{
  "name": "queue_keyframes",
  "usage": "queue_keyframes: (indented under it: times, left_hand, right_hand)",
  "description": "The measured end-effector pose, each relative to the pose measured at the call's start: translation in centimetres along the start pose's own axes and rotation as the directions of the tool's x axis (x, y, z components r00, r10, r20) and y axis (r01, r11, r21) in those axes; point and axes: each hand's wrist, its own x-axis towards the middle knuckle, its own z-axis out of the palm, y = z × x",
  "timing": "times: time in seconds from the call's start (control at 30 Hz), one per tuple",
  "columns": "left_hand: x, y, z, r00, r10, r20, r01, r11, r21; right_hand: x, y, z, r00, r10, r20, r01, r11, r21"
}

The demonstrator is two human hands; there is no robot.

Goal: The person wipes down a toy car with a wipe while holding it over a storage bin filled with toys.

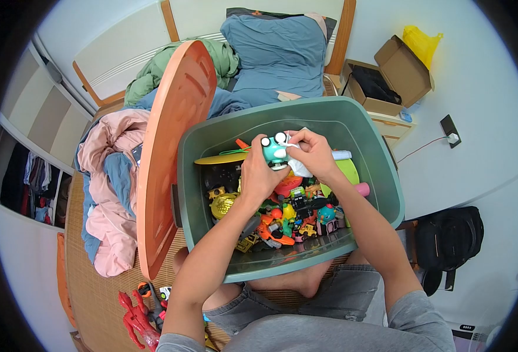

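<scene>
Over a large green bin (294,266), my left hand (260,170) grips a small teal toy (274,151) with white round parts. My right hand (313,154) is closed on a white cloth or tissue (299,168), pressed to the toy's right side. Below both hands, the bin holds many colourful toys, among them a yellow-gold round toy (223,205), an orange toy (275,236) and a pink cylinder (362,189). A yellow disc-shaped piece (220,158) lies by my left wrist.
An orange lid (174,146) stands upright against the bin's left side. Pink bedding (115,193) lies left of it. A red figure (137,321) and other toys rest on the mat at lower left. An open cardboard box (382,106) stands at the back right.
</scene>
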Motion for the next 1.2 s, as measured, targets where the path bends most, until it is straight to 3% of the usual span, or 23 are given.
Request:
queue_keyframes:
  times: [0.1, 0.2, 0.53, 0.67, 0.7, 0.8, 0.83, 0.87, 0.93, 0.97, 1.03, 1.2]
  left_hand:
    - [0.0, 0.0, 0.1, 0.999, 0.028, -0.033, -0.027, 0.999, 0.019]
    - [0.0, -0.1, 0.1, 0.998, 0.048, -0.048, -0.046, 0.998, 0.042]
    - [0.0, 0.4, 0.1, 0.994, 0.098, -0.056, -0.099, 0.995, -0.002]
    - [0.1, -0.2, 0.5, 0.992, 0.125, -0.023, -0.126, 0.989, -0.077]
    - [0.0, 0.0, 0.2, 0.998, 0.058, 0.031, -0.053, 0.990, -0.130]
    - [0.5, -1.1, 0.7, 0.998, 0.039, 0.041, -0.027, 0.963, -0.266]
    - [0.5, -1.1, 0.5, 0.989, -0.054, 0.136, 0.098, 0.933, -0.347]
    - [0.5, -1.0, 0.5, 0.989, -0.053, 0.136, 0.098, 0.933, -0.347]
    - [0.6, 0.4, -0.4, 0.955, -0.186, 0.232, 0.279, 0.827, -0.487]
    - [0.7, 0.2, -0.3, 0.955, -0.185, 0.231, 0.278, 0.828, -0.487]
    - [0.9, -0.3, 0.0, 0.937, -0.226, 0.266, 0.346, 0.698, -0.627]
    - [0.9, -0.5, 0.1, 0.922, -0.242, 0.302, 0.385, 0.653, -0.653]
  right_hand:
    - [-0.1, -0.4, -0.2, 0.996, 0.078, -0.043, -0.075, 0.996, 0.053]
    - [0.0, 0.0, -0.1, 0.997, 0.050, -0.060, -0.042, 0.991, 0.124]
    - [0.2, 0.2, -0.2, 0.988, 0.047, -0.147, -0.035, 0.996, 0.081]
    - [0.2, 0.0, -0.8, 0.978, 0.126, -0.166, -0.106, 0.986, 0.127]
    - [0.2, -0.1, -0.9, 0.975, 0.147, -0.166, -0.120, 0.979, 0.165]
    - [0.2, 0.0, -0.9, 0.975, 0.158, -0.159, -0.120, 0.967, 0.226]
    - [0.3, 0.0, -0.9, 0.977, 0.149, -0.153, -0.108, 0.962, 0.250]
    - [0.3, -0.1, -0.8, 0.977, 0.149, -0.153, -0.107, 0.962, 0.250]
    - [0.3, -0.3, -0.6, 0.983, 0.122, -0.134, -0.092, 0.972, 0.214]
    - [0.2, -0.5, -0.4, 0.984, 0.121, -0.134, -0.091, 0.973, 0.214]
    - [0.1, -1.0, 0.1, 0.985, 0.108, -0.132, -0.085, 0.982, 0.171]
    - [0.3, -0.2, -0.5, 0.992, 0.075, -0.097, -0.060, 0.986, 0.155]
